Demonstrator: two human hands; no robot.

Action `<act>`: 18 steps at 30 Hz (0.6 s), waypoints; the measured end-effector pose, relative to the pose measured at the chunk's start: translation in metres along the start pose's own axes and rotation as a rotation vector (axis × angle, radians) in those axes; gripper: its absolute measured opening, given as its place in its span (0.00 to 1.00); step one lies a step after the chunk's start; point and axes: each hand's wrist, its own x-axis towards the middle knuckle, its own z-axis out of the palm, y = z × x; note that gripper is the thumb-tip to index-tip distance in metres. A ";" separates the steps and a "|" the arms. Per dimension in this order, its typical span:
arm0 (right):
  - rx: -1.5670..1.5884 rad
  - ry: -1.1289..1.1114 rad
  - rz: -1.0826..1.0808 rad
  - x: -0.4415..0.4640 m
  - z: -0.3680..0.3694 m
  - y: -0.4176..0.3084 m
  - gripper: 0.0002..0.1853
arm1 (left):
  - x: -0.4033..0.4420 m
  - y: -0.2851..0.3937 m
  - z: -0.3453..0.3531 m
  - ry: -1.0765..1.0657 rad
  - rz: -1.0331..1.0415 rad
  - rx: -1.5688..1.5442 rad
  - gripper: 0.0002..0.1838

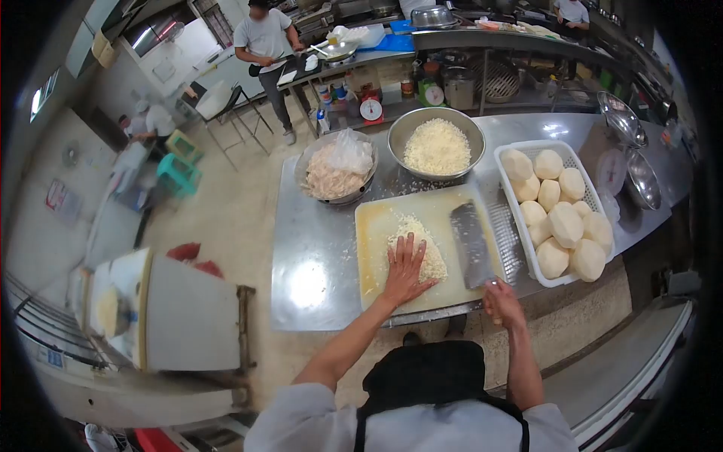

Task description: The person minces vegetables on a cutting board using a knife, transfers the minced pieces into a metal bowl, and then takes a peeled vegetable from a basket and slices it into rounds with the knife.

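You've got creamy-white peeled vegetables (565, 224) in a white basket (534, 258), a yellow-edged pale board (374, 276), and now a teal stool (179, 175), plain black apron (425, 374).

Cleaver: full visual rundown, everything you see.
The cleaver has a broad, long, roughly rectangular blade, dark grey and metallic-looking, smeared by motion blur. The right hand grips its handle, mostly hidden, at the near edge of the board. The blade points away from the person, over the board's right side, between the chopped pile and the basket. Whether it touches the board, and where its edge faces, can't be told.
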 end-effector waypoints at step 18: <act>0.099 -0.232 0.097 -0.030 0.078 -0.002 0.12 | 0.064 0.093 -0.021 0.414 -0.440 -0.326 0.36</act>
